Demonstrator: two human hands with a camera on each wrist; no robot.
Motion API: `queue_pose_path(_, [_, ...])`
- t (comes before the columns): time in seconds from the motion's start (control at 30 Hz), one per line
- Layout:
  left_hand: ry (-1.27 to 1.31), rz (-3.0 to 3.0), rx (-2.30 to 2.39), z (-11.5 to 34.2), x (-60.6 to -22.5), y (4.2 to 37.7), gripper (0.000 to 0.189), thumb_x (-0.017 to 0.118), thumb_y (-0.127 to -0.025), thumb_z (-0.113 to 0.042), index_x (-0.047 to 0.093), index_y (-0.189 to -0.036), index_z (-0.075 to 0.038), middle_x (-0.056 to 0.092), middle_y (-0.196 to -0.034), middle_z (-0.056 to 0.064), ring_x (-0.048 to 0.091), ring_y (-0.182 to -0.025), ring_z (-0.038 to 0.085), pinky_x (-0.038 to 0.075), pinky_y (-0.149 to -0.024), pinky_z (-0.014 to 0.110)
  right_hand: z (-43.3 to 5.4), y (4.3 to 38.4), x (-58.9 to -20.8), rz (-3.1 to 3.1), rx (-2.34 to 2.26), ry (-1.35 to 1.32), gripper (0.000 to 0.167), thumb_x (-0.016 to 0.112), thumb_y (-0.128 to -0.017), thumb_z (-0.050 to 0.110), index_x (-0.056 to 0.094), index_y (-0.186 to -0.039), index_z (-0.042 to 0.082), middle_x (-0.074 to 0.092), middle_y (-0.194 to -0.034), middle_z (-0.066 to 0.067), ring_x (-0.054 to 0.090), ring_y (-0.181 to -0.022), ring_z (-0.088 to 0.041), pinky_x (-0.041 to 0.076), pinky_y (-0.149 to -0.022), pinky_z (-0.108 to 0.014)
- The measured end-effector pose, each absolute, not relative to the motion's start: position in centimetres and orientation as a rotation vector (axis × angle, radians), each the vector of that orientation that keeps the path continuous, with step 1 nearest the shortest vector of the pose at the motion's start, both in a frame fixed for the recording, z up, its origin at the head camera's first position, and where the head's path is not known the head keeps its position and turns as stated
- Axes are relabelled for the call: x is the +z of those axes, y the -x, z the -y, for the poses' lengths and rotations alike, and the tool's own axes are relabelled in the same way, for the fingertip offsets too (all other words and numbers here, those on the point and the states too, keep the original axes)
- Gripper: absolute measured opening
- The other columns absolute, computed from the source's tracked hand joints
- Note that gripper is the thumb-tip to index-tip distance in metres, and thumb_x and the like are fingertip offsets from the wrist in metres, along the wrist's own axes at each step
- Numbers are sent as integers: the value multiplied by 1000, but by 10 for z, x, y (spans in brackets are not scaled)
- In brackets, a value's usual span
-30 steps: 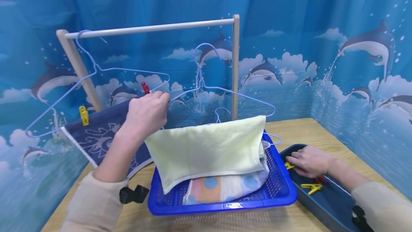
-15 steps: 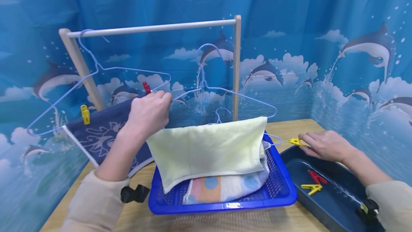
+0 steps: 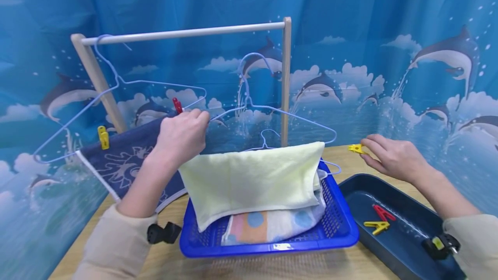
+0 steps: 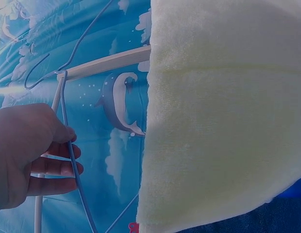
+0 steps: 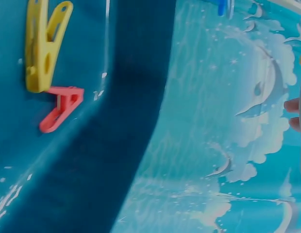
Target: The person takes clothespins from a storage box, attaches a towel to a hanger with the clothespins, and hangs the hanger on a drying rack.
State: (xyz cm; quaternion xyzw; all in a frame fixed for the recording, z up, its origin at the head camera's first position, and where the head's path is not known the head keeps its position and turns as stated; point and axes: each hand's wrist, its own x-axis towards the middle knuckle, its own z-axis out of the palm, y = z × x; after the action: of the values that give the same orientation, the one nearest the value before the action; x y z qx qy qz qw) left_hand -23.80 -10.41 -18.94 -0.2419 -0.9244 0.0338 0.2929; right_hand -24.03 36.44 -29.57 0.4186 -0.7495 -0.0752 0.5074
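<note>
Head view: the blue wire hanger [image 3: 249,103] is being gripped near its 9 o'clock end by the left hand [image 3: 180,135], its hook not seated on the rail [image 3: 186,33]. The pale yellow towel [image 3: 253,180] is being carried on that hanger over the basket [image 3: 311,245], no clip visible on it. A yellow clip [image 3: 355,148] is being pinched by the right hand [image 3: 393,154], out at 3 o'clock, well apart from the towel.

Main risk: support is being given at one end only, so the hanger could be tipped and the cloth slid off onto the patterned cloth [image 3: 268,228]. Clip could also be dropped if the pinch is being made too near its edge (which end is being held can't be told).

Second risk: the navy towel [image 3: 128,159] at 9 o'clock is being crowded by the left wrist; its red clip [image 3: 177,105] could be knocked.

Left wrist view: wire is being clasped between thumb and curled fingers, towel hanging at 3 o'clock. Should that grip be loosened, the wire could be rotated in the fingers.

Right wrist view: two spare clips, yellow [image 5: 43,46] and red [image 5: 61,108], are being shown in the tray [image 5: 141,87], 10 o'clock. Only fingertips are being caught at 3 o'clock; grip can't be judged here.
</note>
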Motion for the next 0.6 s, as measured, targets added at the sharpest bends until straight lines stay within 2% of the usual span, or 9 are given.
queue_pose_path(0.27, [647,2447,106,103,-190,240,11,60,-83,-3,59,-94,-4,62,-85,11,59,-68,24,49,-54,36,-356,235,-280,1836,-157,-954,45,37,-98,35,61,-100,-3,61,-89,-18,52,-43,-23,28,-29,-26])
queue_pose_path(0.6, [657,2441,100,103,-191,242,12,60,-83,-4,59,-95,-4,62,-85,11,60,-70,25,49,-55,37,-343,230,-269,1825,-106,-928,42,38,-98,32,60,-109,-2,59,-97,-20,47,-43,-21,28,-31,-26])
